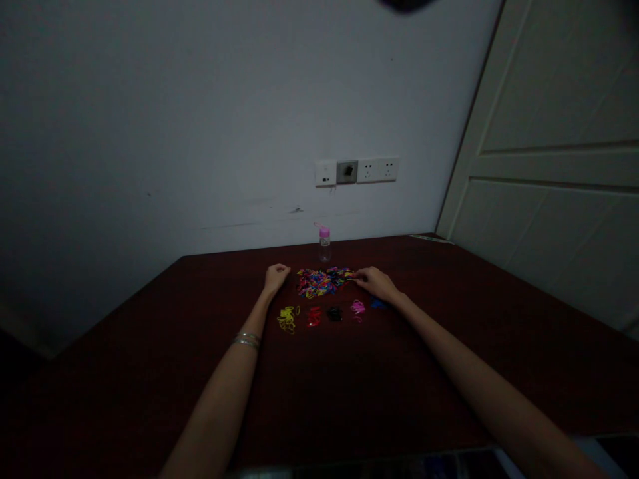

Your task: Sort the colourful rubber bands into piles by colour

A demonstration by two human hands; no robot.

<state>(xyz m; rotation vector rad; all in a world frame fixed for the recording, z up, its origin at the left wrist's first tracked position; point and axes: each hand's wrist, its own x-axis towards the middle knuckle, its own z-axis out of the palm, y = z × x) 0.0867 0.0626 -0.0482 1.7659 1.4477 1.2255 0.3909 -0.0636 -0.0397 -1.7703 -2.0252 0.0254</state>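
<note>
A mixed pile of small coloured rubber bands [322, 281] lies on a dark red table [349, 379]. In front of it sit small sorted heaps: yellow [288, 319], red [314, 316], black [334, 313], pink [357, 308] and blue [378, 304]. My left hand [276, 275] rests curled in a loose fist on the table, just left of the pile. My right hand [375, 282] reaches the pile's right edge, fingers pinched together at the bands. What the pinch holds is too small to make out. Bangles circle my left wrist [246, 340].
A small clear bottle with a pink cap [324, 243] stands behind the pile near the wall. A row of wall sockets [356, 171] sits above it. A pale door [554, 173] stands at the right. The room is dim.
</note>
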